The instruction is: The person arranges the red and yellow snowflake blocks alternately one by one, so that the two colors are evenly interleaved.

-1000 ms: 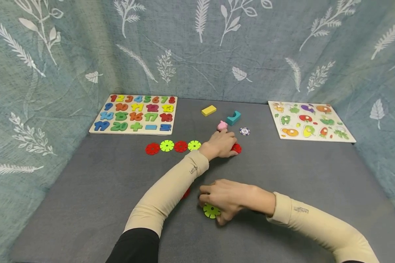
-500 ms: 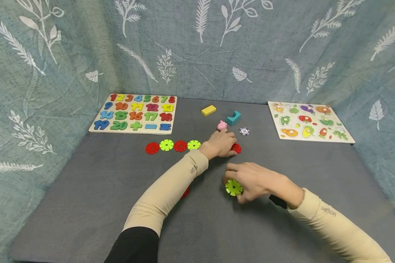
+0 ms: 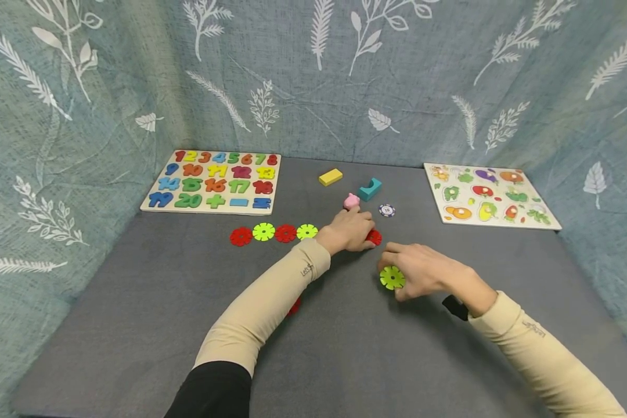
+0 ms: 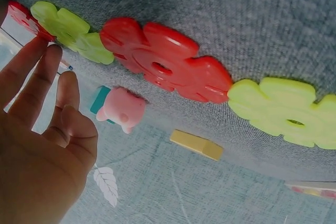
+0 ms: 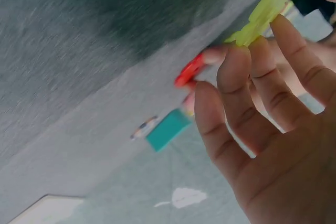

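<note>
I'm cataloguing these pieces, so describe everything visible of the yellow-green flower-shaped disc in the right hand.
The thin yellow-green flower-shaped disc, apparently smooth plastic, has a notched rim and a small central hole. The right hand pinches its edges between thumb and fingertips, its face toward the head camera. It seems raised above the dark grey tabletop, touching no other disc.

In the head view, the tabletop (image 3: pixel 439 342) is softly shadowed at four o'clock. Small highlights are caught by the left wrist view's large red disc (image 4: pixel 181 77); the right wrist view is darkened at twelve o'clock, its teal block (image 5: pixel 168 129) blurred.
</note>
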Motion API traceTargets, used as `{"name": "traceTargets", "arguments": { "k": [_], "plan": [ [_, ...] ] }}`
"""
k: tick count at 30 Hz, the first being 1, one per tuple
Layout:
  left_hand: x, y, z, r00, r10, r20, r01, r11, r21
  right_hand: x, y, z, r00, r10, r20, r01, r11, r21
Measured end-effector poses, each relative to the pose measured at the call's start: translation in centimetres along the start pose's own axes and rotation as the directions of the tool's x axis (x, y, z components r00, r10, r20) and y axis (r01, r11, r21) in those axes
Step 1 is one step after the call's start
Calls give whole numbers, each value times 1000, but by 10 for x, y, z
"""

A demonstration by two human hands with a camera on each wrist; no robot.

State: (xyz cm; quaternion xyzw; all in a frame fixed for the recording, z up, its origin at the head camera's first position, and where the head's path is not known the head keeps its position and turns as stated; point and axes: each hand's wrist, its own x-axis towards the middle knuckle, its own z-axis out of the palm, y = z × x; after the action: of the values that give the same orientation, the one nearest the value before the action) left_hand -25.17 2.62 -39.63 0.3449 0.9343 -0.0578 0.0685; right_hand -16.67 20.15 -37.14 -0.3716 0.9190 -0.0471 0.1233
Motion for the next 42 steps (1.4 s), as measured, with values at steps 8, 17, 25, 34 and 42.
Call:
{"name": "traceTargets", "arguments": {
  "k": [8,17,25,34,42],
  "plan": [
    [1,0,2,1000,5,1,-5,1000,6,4,19,-3,986,166,-4,-166,986,-1],
    [0,-1,3,1000,6,9,-6,1000,2,17,38,-3,970,241,-37,-242,970,-15],
    [1,-1,5,1000,8,13,-8,1000,2,34,54,-2,967,251,33,-252,968,12],
    [2,-1,3,1000,8,16,-8,1000,4,47,62,-5,966,249,74,-253,966,46],
    [2,-1,5,1000,11,8,-11,1000,3,55,65,-7,970,235,59,-239,969,61]
  ]
}}
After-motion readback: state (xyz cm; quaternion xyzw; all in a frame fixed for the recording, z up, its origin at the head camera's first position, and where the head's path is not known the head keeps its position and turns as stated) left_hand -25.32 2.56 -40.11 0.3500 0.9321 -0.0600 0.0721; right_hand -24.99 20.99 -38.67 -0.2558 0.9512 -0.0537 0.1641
